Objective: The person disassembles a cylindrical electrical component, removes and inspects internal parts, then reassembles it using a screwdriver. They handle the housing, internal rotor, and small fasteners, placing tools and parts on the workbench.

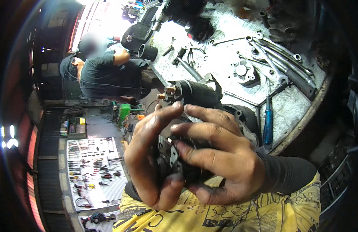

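Close in front of my body, both hands are wrapped round a dark, greasy machine part [174, 154] with a small bright metal tab. My left hand [146, 162] cups it from the left, thumb and fingers curled. My right hand [223, 154] closes over it from the right, with its fingertips against the part. Most of the part is hidden between my fingers, so its exact kind cannot be made out. Just beyond my fingertips lies a black cylinder with copper-coloured terminal studs [194, 93], which looks like a starter solenoid. A dark round housing [242, 120] sits beside it.
On the metal-topped bench [229, 50] lie several spanners [271, 62], a hammer [188, 69], a blue-handled screwdriver [268, 121] and a round metal cover [242, 70]. A power tool [200, 29] rests farther back. Two people [105, 73] stand at the left. A tool board [94, 166] hangs at lower left.
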A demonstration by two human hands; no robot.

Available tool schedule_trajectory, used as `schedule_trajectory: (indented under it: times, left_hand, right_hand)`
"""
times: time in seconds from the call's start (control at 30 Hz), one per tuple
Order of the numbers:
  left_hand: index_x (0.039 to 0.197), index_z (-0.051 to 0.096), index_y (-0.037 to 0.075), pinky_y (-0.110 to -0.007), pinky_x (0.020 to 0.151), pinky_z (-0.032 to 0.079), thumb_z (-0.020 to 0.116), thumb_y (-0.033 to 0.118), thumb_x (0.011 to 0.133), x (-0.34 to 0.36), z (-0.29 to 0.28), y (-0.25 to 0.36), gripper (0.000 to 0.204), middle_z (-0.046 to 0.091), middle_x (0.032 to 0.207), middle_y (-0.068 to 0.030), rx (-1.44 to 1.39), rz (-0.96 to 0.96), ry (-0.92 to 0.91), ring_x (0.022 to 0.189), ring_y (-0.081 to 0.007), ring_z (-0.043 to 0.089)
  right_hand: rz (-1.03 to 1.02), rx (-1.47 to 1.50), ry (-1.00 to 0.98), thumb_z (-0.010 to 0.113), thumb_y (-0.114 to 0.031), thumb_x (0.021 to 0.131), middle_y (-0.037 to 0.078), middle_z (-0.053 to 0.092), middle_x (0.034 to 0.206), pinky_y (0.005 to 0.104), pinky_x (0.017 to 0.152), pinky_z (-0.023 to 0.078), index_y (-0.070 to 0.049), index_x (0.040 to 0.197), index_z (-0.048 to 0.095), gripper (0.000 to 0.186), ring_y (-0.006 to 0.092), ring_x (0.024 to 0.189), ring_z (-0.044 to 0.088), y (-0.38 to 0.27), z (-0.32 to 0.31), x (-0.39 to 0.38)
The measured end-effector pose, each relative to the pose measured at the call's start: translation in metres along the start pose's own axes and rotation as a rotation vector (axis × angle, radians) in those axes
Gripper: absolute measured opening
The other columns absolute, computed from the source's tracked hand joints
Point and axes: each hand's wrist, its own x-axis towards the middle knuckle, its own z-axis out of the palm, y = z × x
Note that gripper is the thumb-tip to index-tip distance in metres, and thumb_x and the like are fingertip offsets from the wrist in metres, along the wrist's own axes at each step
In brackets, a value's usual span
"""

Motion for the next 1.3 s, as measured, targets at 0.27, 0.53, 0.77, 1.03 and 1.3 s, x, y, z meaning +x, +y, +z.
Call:
schedule_trajectory:
  times: [0.27,0.53,0.77,1.03,1.3]
  left_hand:
    - [0.143,0.027,-0.007,-0.044,0.107,0.035,0.06,0.032,0.086,0.001,-0.002,0.003,0.077,0.047,0.133,-0.0281,-0.148,-0.03,0.026,0.125,-0.0359,0.049]
    - [0.139,0.03,0.006,-0.053,0.104,0.041,0.054,0.048,0.095,-0.063,-0.034,-0.057,0.066,0.044,0.136,-0.0283,-0.545,0.15,0.91,0.122,-0.0407,0.052]
    - [0.127,0.047,0.002,-0.037,0.095,0.046,0.055,0.011,0.091,-0.261,-0.01,-0.26,0.038,0.056,0.118,-0.0138,-0.445,-0.628,0.7,0.106,-0.0223,0.056]
    - [0.114,0.061,-0.003,-0.04,0.085,0.049,0.063,0.042,0.09,-0.674,0.014,-0.308,0.051,0.067,0.104,-0.0249,-0.113,-1.538,-0.596,0.094,-0.0359,0.064]
    - [0.114,0.061,-0.002,-0.038,0.084,0.05,0.063,0.032,0.089,-0.728,-0.036,-0.319,0.043,0.067,0.102,-0.0228,-0.343,-1.953,-0.691,0.093,-0.0324,0.065]
  right_hand:
    - [0.072,-0.318,-0.032,0.071,-0.035,0.078,0.027,0.035,0.146,0.0518,0.112,0.027,0.005,0.146,0.035,0.086,0.0448,0.135,0.036,-0.021,0.017,-0.022]
    - [-0.166,-0.397,0.6,0.059,-0.037,0.089,0.022,0.052,0.125,0.0425,0.094,0.046,-0.003,0.134,0.04,0.059,0.0322,0.113,0.054,-0.019,0.017,-0.084]
    - [-0.032,-0.891,0.231,0.057,-0.016,0.084,0.015,0.062,0.076,0.0404,0.063,0.05,0.004,0.087,0.062,0.02,0.0275,0.068,0.061,-0.013,0.096,-0.16]
    - [0.552,-0.731,0.085,0.064,-0.001,0.079,0.018,0.064,0.09,0.0359,0.071,0.052,0.002,0.1,0.065,0.022,0.0311,0.079,0.065,0.085,0.236,-0.131]
    - [0.513,-1.302,0.149,0.069,-0.015,0.077,0.019,0.053,0.117,0.0436,0.097,0.04,-0.006,0.115,0.061,0.04,0.0364,0.113,0.05,0.197,0.206,-0.021]
